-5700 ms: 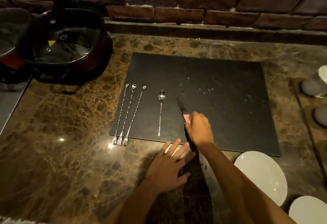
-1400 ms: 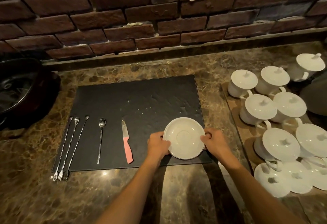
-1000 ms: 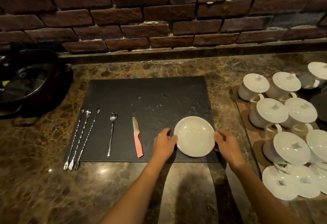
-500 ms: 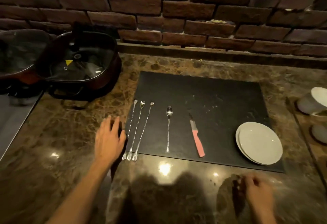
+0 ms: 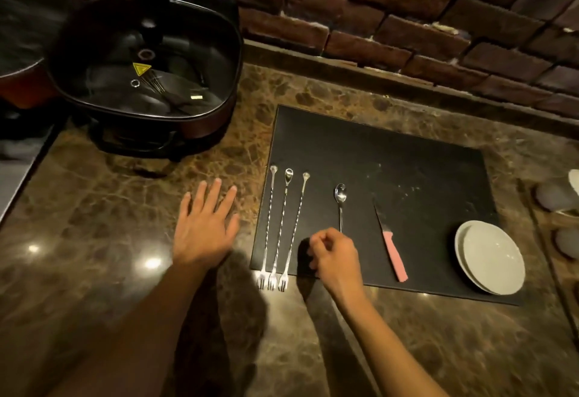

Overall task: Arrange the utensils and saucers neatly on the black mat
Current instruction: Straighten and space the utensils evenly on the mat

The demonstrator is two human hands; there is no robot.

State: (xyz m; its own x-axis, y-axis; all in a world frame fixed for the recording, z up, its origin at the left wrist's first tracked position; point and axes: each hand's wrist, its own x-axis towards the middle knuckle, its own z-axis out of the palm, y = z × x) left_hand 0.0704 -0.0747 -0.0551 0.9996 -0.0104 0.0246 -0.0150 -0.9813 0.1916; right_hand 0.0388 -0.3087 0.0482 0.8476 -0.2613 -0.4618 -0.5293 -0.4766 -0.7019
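Observation:
The black mat point(image 5: 391, 158) lies on the marble counter. Along its left edge three long twisted forks point(image 5: 275, 227) lie side by side, tines hanging over the front edge. To their right lie a long spoon point(image 5: 340, 196) and a pink-handled knife point(image 5: 393, 252). Two stacked white saucers point(image 5: 492, 259) rest at the mat's front right corner. My left hand point(image 5: 203, 227) lies flat and open on the counter just left of the mat. My right hand point(image 5: 335, 259) has its fingers curled over the lower end of the spoon's handle, hiding it.
A dark square electric pot with a glass lid point(image 5: 147, 83) stands at the back left. White lidded cups point(image 5: 551, 197) on a wooden board peek in at the right edge. A brick wall point(image 5: 376, 14) closes the back.
My right hand came up from the counter's front edge onto the spoon's handle. My left hand shifted slightly left of the forks. Earlier, both hands set the saucers on the mat.

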